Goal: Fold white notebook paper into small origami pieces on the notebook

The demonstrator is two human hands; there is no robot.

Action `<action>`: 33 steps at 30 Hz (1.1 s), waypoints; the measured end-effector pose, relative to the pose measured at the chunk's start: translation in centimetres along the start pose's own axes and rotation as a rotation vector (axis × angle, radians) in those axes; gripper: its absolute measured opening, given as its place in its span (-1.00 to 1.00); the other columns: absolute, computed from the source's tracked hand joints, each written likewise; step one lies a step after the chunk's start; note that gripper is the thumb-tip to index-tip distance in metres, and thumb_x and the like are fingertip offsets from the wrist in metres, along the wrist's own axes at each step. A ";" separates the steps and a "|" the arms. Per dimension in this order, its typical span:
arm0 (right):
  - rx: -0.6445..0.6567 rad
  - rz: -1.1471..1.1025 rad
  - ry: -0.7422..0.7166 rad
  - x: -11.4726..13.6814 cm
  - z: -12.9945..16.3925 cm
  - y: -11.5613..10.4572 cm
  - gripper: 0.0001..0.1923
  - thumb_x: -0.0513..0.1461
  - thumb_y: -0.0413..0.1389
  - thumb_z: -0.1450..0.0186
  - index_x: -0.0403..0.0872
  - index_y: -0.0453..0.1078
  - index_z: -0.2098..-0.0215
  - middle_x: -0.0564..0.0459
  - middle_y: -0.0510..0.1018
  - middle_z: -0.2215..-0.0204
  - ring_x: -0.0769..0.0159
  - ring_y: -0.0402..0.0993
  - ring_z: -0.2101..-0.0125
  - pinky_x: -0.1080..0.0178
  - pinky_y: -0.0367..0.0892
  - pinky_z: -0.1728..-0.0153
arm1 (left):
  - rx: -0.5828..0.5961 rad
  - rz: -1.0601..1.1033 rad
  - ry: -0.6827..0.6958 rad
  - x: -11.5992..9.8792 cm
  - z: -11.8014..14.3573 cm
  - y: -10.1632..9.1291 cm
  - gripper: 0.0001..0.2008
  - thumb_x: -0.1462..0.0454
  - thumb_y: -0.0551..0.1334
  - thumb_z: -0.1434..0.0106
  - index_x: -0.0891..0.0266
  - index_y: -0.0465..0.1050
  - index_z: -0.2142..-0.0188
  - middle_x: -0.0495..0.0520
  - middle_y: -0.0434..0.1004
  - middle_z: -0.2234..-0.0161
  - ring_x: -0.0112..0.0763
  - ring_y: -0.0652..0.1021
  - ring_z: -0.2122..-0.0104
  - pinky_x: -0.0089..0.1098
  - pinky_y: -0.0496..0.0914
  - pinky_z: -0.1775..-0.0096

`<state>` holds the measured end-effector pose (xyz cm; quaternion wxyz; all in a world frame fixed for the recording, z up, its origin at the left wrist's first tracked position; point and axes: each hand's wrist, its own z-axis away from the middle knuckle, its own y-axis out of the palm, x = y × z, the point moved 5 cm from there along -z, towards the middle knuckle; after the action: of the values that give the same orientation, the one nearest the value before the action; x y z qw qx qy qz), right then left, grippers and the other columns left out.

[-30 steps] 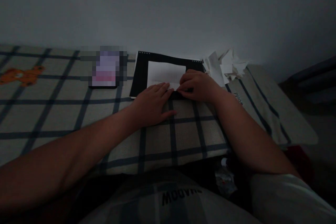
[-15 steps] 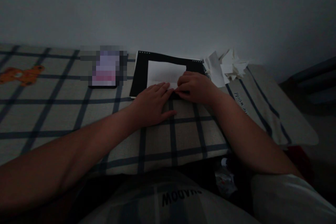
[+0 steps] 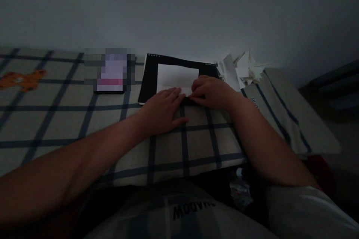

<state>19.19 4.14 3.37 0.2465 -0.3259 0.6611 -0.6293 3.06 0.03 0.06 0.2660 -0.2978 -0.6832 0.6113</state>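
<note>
A sheet of white paper [image 3: 178,75] lies on a black-covered notebook [image 3: 148,78], with a crease running across its lower part. My left hand [image 3: 162,110] rests flat on the paper's near left edge, fingers stretched out and thumb apart on the cloth. At the near right edge of the sheet, my right hand [image 3: 210,91] has thumb and index finger pinched together on the paper. The near edge of the sheet is partly hidden under both hands.
A phone [image 3: 113,71] with a lit, blurred screen lies left of the notebook. An orange figure [image 3: 24,80] is at the far left. Folded white paper pieces [image 3: 249,69] are heaped at the right. A checked cloth [image 3: 112,119] covers the table, against a wall.
My right hand has slid slightly to the right along the near edge of the paper. My left hand stays almost in place.
</note>
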 end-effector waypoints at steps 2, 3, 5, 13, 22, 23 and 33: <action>0.021 -0.019 0.019 -0.2 0.1 -0.1 -0.77 -0.22 0.16 -0.40 -0.11 0.68 0.23 -0.11 0.65 0.21 0.17 0.46 0.18 0.16 0.28 0.10 | 0.011 -0.001 -0.002 -0.1 0.0 -0.1 -0.17 -0.14 0.08 -0.45 0.53 0.21 -0.40 0.48 0.20 -0.42 0.13 0.27 -0.41 -0.06 0.15 -0.40; 0.033 -0.027 0.027 -0.2 0.2 -0.1 -0.77 -0.22 0.17 -0.40 -0.10 0.68 0.24 -0.11 0.65 0.22 0.16 0.46 0.18 0.16 0.28 0.10 | 0.016 -0.001 -0.005 -0.1 0.0 -0.2 -0.17 -0.14 0.08 -0.46 0.52 0.21 -0.40 0.48 0.20 -0.42 0.12 0.26 -0.41 -0.06 0.15 -0.40; 0.052 -0.035 0.044 -0.3 0.4 -0.3 -0.79 -0.22 0.18 -0.39 -0.09 0.68 0.26 -0.10 0.65 0.23 0.15 0.47 0.17 0.16 0.29 0.10 | 0.020 -0.001 -0.012 -0.1 0.0 -0.3 -0.18 -0.14 0.07 -0.46 0.52 0.20 -0.41 0.47 0.20 -0.42 0.12 0.25 -0.42 -0.06 0.14 -0.40; 0.093 -0.057 0.098 -1.1 1.0 -0.4 -0.80 -0.22 0.19 -0.37 -0.10 0.68 0.28 -0.08 0.65 0.25 0.15 0.51 0.15 0.16 0.32 0.12 | 0.029 -0.007 -0.019 0.0 0.1 -0.2 -0.17 -0.15 0.07 -0.46 0.48 0.19 -0.42 0.45 0.18 -0.43 0.08 0.24 -0.42 -0.07 0.14 -0.40; 0.088 -0.019 0.119 -1.3 1.0 -0.3 -0.78 -0.23 0.18 -0.35 -0.08 0.65 0.39 -0.05 0.66 0.34 0.18 0.52 0.21 0.18 0.31 0.18 | 0.027 0.032 -0.020 0.0 0.1 -0.2 -0.19 -0.13 0.09 -0.46 0.50 0.19 -0.41 0.48 0.16 -0.44 0.11 0.23 -0.43 -0.05 0.12 -0.40; 0.096 -0.015 0.127 -1.3 1.0 -0.3 -0.78 -0.23 0.18 -0.35 -0.08 0.64 0.40 -0.05 0.66 0.34 0.18 0.52 0.23 0.18 0.31 0.19 | 0.032 0.030 -0.024 0.0 0.1 -0.2 -0.19 -0.13 0.09 -0.46 0.50 0.19 -0.41 0.47 0.15 -0.44 0.11 0.22 -0.43 -0.05 0.12 -0.40; 0.080 0.013 0.188 -1.0 1.3 -0.8 -0.78 -0.26 0.15 -0.33 -0.11 0.65 0.37 -0.05 0.66 0.36 0.23 0.51 0.32 0.21 0.27 0.27 | 0.036 0.009 -0.018 0.0 0.1 -0.1 -0.17 -0.15 0.08 -0.46 0.50 0.17 -0.42 0.45 0.15 -0.44 0.09 0.21 -0.43 -0.08 0.09 -0.41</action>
<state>20.90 4.04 4.01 0.2002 -0.2508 0.6579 -0.6813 2.95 -0.01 0.15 0.2626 -0.2904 -0.6732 0.6273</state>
